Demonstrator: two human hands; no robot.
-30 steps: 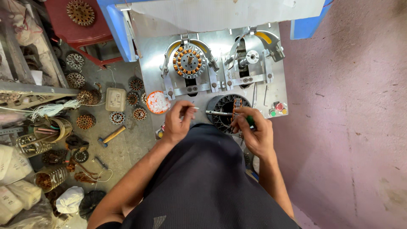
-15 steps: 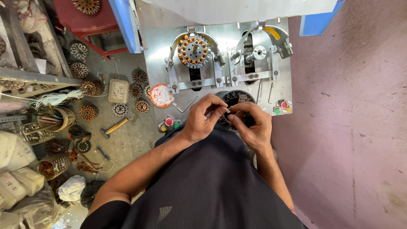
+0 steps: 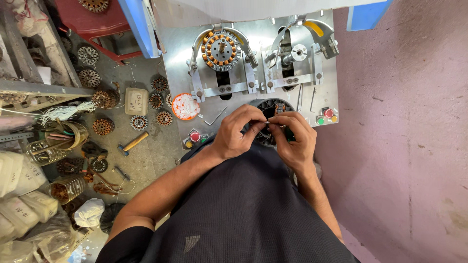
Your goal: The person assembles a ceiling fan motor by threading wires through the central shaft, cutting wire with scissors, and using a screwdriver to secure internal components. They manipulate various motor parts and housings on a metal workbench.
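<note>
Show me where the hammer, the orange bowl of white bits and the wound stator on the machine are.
Hammer (image 3: pixel 130 144): head view, on its wooden handle.
Orange bowl (image 3: pixel 185 106): head view, on the white bits filling it.
Wound stator (image 3: pixel 222 49): head view, on its ring of copper coils.

Machine plate (image 3: pixel 253 104) brushed metal; wall (image 3: pixel 409 146) rough pink plaster.

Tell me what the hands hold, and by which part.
Both hands, left and right, pinch something small between their fingertips above the dark stator. What it is and where it's gripped cannot be told.
</note>
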